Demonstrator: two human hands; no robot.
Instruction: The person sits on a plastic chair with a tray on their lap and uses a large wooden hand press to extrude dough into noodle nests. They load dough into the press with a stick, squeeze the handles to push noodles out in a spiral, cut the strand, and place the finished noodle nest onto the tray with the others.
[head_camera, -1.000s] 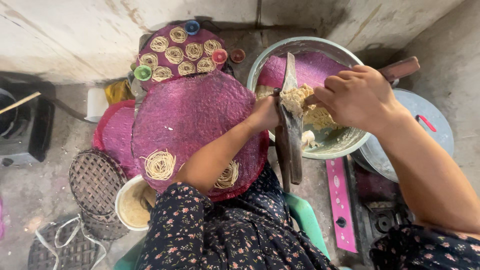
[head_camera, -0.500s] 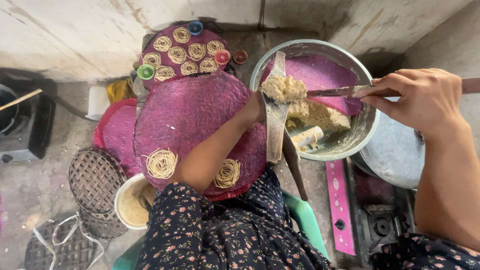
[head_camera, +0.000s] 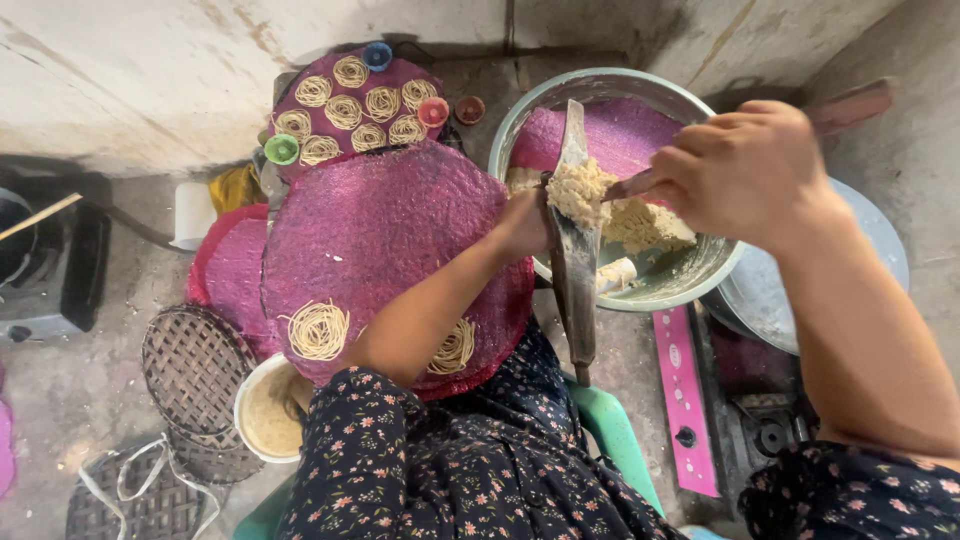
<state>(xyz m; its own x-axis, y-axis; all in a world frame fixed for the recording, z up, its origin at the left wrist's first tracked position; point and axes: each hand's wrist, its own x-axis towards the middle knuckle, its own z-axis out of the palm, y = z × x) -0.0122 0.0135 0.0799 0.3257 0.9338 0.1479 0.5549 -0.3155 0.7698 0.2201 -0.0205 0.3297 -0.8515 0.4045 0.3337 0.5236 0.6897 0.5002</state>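
Note:
My left hand (head_camera: 522, 226) grips a long metal press (head_camera: 576, 280) held upright over a steel bowl (head_camera: 668, 293). A lump of beige dough (head_camera: 580, 190) sits on the press's upper end. My right hand (head_camera: 745, 170) is closed on a wooden-handled knife (head_camera: 850, 106), whose blade tip touches the dough. More dough (head_camera: 645, 225) lies in the bowl on a purple mat. A round purple woven tray (head_camera: 380, 225) rests on my lap under my left forearm, with two noodle nests (head_camera: 318, 330) on it.
Behind is a second purple tray (head_camera: 300, 75) with several noodle nests and small coloured cups. Dark woven mats (head_camera: 195, 370) and a white tub (head_camera: 262, 410) lie at the left. A pink stove (head_camera: 685, 400) and a metal lid (head_camera: 868, 240) are on the right.
My right hand has swung the knife back left from the bowl's right side onto the dough on the press. The left hand keeps its hold on the press.

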